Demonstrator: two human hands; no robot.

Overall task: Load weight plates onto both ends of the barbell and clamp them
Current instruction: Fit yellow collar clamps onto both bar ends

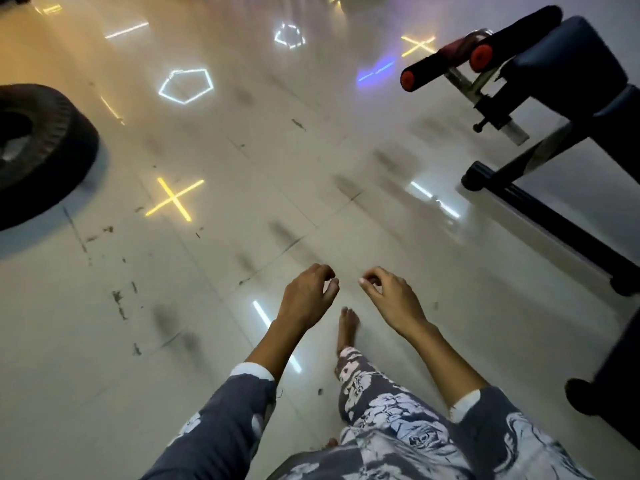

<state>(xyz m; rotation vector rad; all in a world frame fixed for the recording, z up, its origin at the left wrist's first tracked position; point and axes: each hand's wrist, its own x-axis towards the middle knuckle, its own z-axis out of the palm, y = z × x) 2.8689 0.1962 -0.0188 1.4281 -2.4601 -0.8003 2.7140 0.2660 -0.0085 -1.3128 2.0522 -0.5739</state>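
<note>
Barbell and weight plates are nowhere in this view; what shows is a stretch of glossy pale tiled floor (346, 168), smeared with dark scuffs and mirroring ceiling lights as glowing pentagons, yellow crosses and short white bars.

The person stands barefoot, one bare foot (347, 329) stepping forward between the forearms, the leg above it in grey trousers printed with white flowers. Both arms reach out low in front of the body, sleeves of the same grey printed cloth pushed up to mid-forearm with a white cuff showing.

The left hand (308, 296) hangs with its fingers loosely curled downward and the thumb apart from them, gripping nothing. The right hand (391, 294) is much the same (fingertips bent in toward the thumb, though nothing sits between them). The two hands are near each other but not touching, both held above bare tile.

Over at the left edge lies a big black tyre (41, 147) flat on the floor, partly cut off by the frame. At the right stands a workout bench (571, 64) with a dark blue pad, black foam rollers with red end caps, and a black frame resting on the tiles. The whole picture is a little blurred.
</note>
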